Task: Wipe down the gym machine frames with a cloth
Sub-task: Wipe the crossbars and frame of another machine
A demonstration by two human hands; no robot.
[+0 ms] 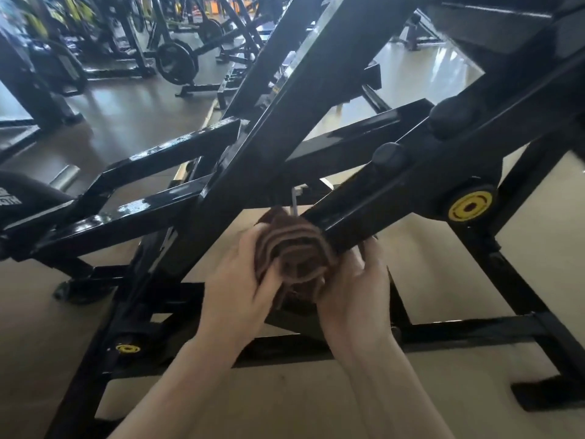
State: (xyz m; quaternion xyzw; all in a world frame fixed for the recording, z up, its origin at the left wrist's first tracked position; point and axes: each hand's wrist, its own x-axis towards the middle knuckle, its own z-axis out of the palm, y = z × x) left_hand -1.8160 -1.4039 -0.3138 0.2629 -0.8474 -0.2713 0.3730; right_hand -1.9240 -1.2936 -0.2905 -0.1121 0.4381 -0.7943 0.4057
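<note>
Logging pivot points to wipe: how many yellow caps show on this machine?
2: a large yellow cap at the right pivot, a small yellow cap low left. Others may be hidden.

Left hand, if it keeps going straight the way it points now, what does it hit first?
Probably the cloth it grips, and right behind that the lower end of the slanted black bar. The left hand points up and rightward; depth is unclear.

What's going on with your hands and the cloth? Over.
Left hand and right hand both grip bunched brown striped cloth. Cloth against slanted black steel frame bar. Nothing blocking.
</note>
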